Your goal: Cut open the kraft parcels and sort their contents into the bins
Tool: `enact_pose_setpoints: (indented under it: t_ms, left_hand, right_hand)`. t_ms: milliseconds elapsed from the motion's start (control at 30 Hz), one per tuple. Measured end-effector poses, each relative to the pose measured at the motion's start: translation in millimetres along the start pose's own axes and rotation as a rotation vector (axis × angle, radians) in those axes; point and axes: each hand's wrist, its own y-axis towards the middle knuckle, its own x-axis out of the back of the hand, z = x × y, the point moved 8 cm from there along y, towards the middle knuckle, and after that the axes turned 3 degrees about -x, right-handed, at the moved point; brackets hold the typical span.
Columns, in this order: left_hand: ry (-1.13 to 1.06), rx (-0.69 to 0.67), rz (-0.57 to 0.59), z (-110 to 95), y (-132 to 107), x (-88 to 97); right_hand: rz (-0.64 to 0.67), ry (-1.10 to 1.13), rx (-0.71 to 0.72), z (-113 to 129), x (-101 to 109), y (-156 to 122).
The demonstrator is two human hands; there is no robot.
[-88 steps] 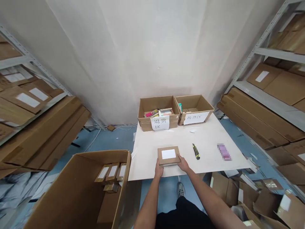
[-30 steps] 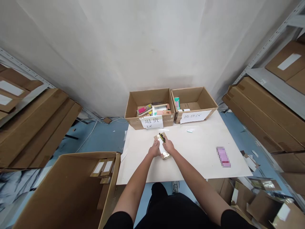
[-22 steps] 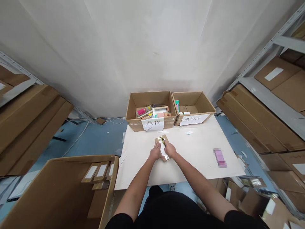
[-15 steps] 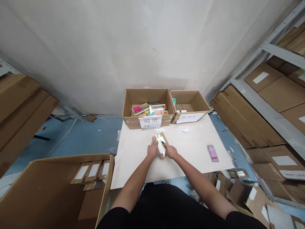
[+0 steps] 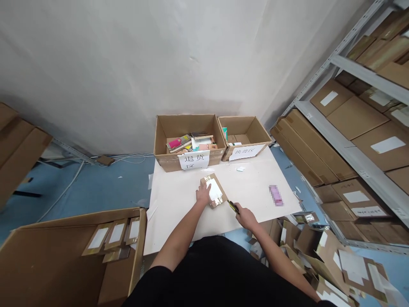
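Observation:
A small taped cardboard box [image 5: 220, 200] with a white label lies on the white table. My left hand [image 5: 203, 193] grips its left edge, with fingers reaching onto the label. In my right hand [image 5: 247, 217] is a black and yellow box cutter [image 5: 234, 207], held to the right of the box. The cutter's tip points at the box's lower right side; whether it touches the cardboard I cannot tell.
Behind stand an open carton [image 5: 169, 163] holding packaged goods and a smaller open carton [image 5: 246, 152]. A blurred pink item [image 5: 276, 195] lies on the table's right. A large carton [image 5: 143, 230] with parcels stands left. Opened boxes [image 5: 313, 243] are heaped right, by loaded shelving [image 5: 354, 147].
My right hand has drawn the box cutter off the label, right and toward me, clear of the box top. My left hand stays on the box. The view has turned slightly right.

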Motion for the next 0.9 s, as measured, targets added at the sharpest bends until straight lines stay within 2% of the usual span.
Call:
enact_pose_setpoints:
  t_ms: [67, 167, 233, 333, 433, 533, 600, 667, 767, 900]
  left_hand:
    - [0.006, -0.006, -0.025, -6.5, -4.0, -4.0]
    - [0.020, 0.043, -0.077, -24.2, -13.2, -18.7]
    - [0.062, 0.085, -0.092, -38.5, -17.1, -27.9]
    - [0.109, 0.061, -0.055, -56.7, -12.9, -28.7]
    - [0.129, -0.089, 0.004, -68.6, -0.9, -17.8]
    - [0.123, -0.204, 0.110, -73.1, 6.6, -19.7]
    - [0.122, -0.192, 0.136, -73.1, 8.7, -26.3]
    - [0.129, -0.120, 0.092, -71.9, 10.5, -30.5]
    - [0.141, -0.054, 0.050, -73.1, 12.5, -34.6]
    - [0.163, -0.067, 0.066, -74.2, 15.7, -33.1]
  right_hand:
    - [-0.103, 0.333, -0.068, -19.1, 7.3, 1.1]
    - [-0.188, 1.003, -0.188, -31.8, -1.5, 10.3]
    - [-0.188, 1.371, -0.239, -27.0, -13.6, 18.6]
    - [-0.082, 1.613, -0.253, -14.3, -25.8, 27.5]
    - [0.020, 1.607, -0.253, -15.8, -29.1, 28.8]
    - [0.041, 1.462, -0.339, -34.0, -33.1, 28.3]
    - [0.020, 1.308, -0.417, -48.9, -35.9, 30.5]
    - [-0.009, 1.144, -0.463, -61.2, -36.3, 36.7]
    - [-0.037, 0.910, -0.465, -72.1, -32.0, 53.7]
    - [0.017, 0.670, -0.439, -74.0, -24.7, 80.7]
